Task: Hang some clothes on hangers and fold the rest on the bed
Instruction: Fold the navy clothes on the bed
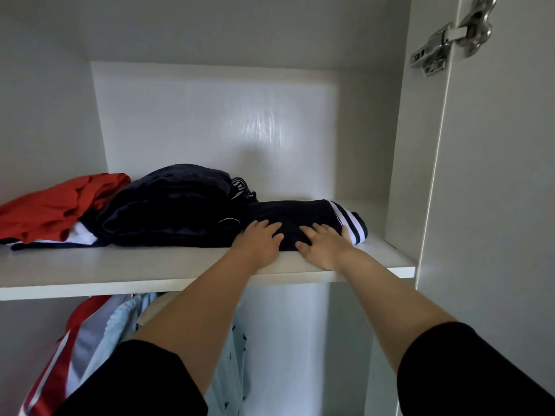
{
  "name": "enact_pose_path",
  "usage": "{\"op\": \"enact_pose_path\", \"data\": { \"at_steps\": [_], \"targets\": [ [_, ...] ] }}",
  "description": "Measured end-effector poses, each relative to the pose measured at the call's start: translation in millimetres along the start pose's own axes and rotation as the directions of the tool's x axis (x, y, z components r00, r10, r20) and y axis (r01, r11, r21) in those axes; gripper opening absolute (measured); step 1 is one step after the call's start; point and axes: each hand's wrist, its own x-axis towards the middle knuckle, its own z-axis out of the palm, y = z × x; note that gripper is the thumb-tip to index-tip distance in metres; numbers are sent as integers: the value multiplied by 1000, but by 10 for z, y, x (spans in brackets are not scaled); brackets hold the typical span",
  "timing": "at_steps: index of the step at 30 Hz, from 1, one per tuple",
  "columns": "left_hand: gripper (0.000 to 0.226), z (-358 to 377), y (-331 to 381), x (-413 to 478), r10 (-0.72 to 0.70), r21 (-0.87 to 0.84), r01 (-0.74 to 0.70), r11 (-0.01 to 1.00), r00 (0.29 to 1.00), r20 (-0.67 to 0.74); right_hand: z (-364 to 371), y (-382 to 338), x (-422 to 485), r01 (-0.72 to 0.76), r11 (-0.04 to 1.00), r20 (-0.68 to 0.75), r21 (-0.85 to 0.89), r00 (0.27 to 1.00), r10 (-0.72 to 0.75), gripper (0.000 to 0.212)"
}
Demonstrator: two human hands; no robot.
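**Both hands flat on folded navy garment on wardrobe shelf**

A white wardrobe (210, 115) stands with its door (495, 205) open at the right. Its shelf (150, 265) carries a red garment (54, 208) at the left, a dark navy pile (168, 205) beside it, and a folded navy garment with white stripes (300, 213) at the right, touching the pile. Under the shelf hang a red striped garment (51, 376) and a light blue shirt (237, 355). Both bare forearms reach up and forward. The left grip (259, 240) lies palm down on the folded garment's near edge, fingers straight and spread. The right grip (326, 244) lies the same way just beside it. Neither clasps the cloth. A metal hinge (450, 34) sits top right.
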Motion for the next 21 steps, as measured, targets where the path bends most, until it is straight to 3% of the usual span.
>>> {"op": "enact_pose_path", "data": {
  "at_steps": [4, 9, 13, 17, 21],
  "targets": [
    [51, 20, -26, 17, -111, 118, 120, 986, 991, -80, 60, -63, 166, 21, 1000, -32, 13, 999, -20, 60],
    [57, -80, 89, -297, -149, 145, 134, 980, 984, 101, -14, -101, -134, -26, 998, -27, 57, 999, 28, 57],
    [46, -130, 282, -945, -77, 150, 61, 987, 992, 102, -84, -205, -806, -73, 993, -77, 90, 994, 80, 39],
    [54, -51, 466, -1611, 22, 75, -20, 997, 999, -25, -144, -200, -1702, -100, 911, -216, 399, 956, 199, 23],
    [59, 133, 856, -2326, 83, -155, -85, 984, 996, -21, -154, -8, -2823, -39, 808, -425, 588, 835, 350, 34]
  ]
}}
